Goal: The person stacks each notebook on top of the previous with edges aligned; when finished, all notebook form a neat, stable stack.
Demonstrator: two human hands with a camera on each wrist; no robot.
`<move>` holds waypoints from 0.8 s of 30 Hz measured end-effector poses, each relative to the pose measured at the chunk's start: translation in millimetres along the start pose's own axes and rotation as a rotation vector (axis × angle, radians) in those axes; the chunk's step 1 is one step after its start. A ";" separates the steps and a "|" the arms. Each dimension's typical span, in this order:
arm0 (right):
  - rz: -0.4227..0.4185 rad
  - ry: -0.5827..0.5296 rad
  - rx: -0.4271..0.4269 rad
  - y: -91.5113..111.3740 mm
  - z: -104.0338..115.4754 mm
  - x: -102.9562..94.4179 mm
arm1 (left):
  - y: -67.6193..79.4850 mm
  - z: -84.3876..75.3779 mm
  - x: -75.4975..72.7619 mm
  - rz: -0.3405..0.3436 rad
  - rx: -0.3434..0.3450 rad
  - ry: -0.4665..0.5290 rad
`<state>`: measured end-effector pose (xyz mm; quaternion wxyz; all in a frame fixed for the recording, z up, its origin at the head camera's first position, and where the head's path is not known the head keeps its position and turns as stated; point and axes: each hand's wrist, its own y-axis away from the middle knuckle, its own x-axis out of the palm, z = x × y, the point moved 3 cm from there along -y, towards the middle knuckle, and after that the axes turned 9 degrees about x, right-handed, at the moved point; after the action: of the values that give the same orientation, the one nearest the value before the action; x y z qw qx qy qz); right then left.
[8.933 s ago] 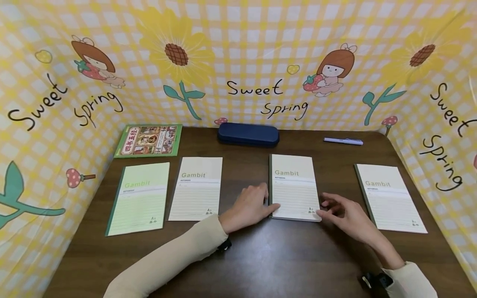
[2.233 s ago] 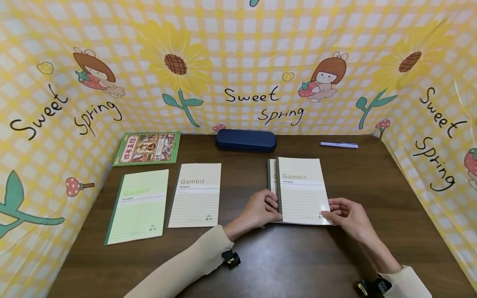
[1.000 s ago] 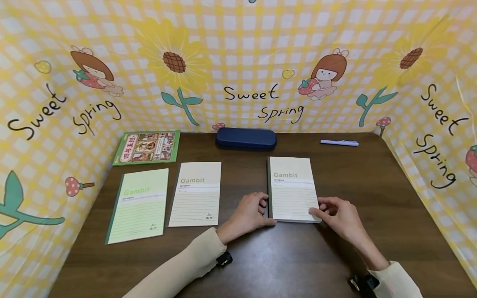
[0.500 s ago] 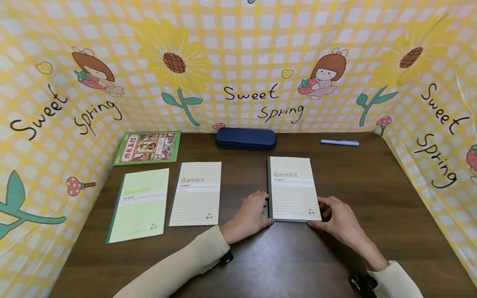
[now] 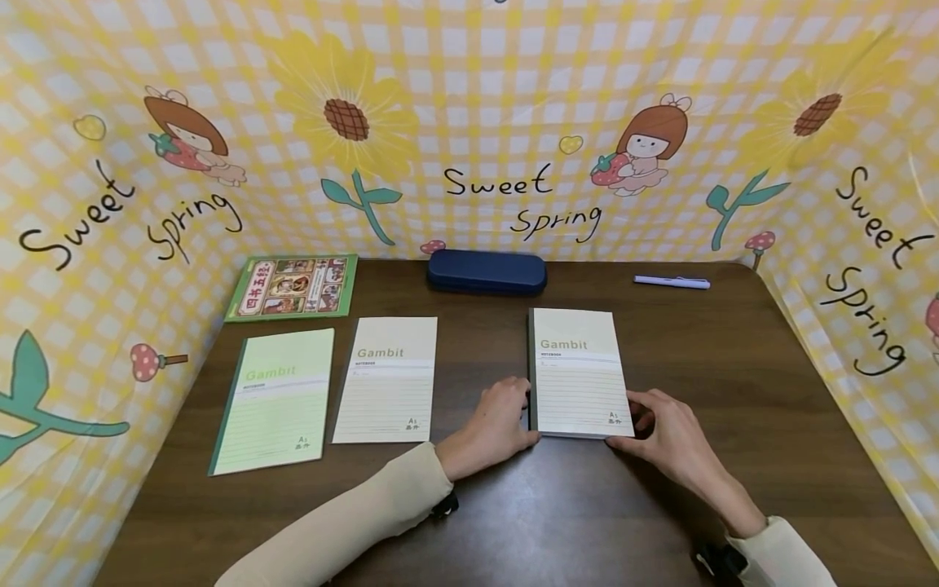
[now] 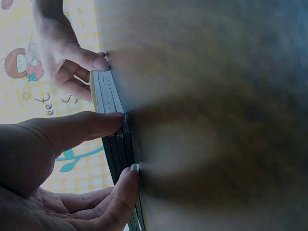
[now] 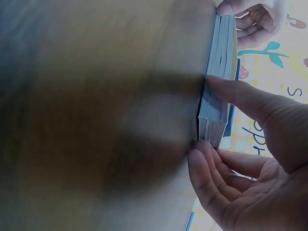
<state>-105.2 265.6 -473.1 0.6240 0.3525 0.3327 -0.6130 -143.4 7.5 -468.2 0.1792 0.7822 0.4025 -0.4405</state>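
A squared stack of several cream Gambit notebooks (image 5: 578, 383) lies right of the table's middle, dark spines to the left. My left hand (image 5: 490, 428) holds its near left corner, thumb at the front edge and fingers along the spines. At the near right corner my right hand (image 5: 671, 436) grips likewise, thumb on the front edge and fingers against the right side. Both wrist views show the layered page edges of the stack (image 6: 107, 94) between the two hands. Left of it lie a single cream notebook (image 5: 386, 383) and a green notebook (image 5: 275, 399).
A navy case (image 5: 487, 271) sits at the table's back, with a lilac pen (image 5: 671, 282) to its right. A picture book with a green border (image 5: 293, 285) lies at the back left. Yellow checked cloth (image 5: 484, 98) walls the table (image 5: 587, 522) on three sides.
The notebook once at far right now tops the stack. It has slid left from its offset into line, and my right thumb has gone from its cover to the front edge.
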 end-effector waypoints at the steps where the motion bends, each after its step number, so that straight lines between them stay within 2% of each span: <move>1: -0.001 0.000 -0.004 -0.3 0.2 -0.1 | 0.0 0.3 -0.3 0.002 -0.004 0.003; 9: 0.026 0.029 0.004 -2.7 5.8 -4.9 | 2.2 1.1 -0.2 0.010 -0.023 -0.038; 14: 0.026 0.061 0.016 -8.8 12.2 -10.8 | 3.4 0.7 -3.6 0.081 -0.055 -0.065; 19: -0.023 0.040 -0.047 -14.5 22.0 -13.2 | 8.0 7.5 -13.9 0.140 -0.087 0.020; 21: -0.056 0.008 -0.084 -16.5 26.9 -12.7 | 11.8 13.0 -19.5 0.130 -0.092 0.071; 24: -0.097 -0.050 -0.139 -20.5 35.9 -10.3 | 17.9 22.2 -30.6 0.080 -0.092 0.120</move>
<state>-126.6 240.6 -446.0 0.6246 0.2765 0.3755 -0.6264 -150.3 -32.0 -456.2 0.2078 0.8136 0.4009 -0.3662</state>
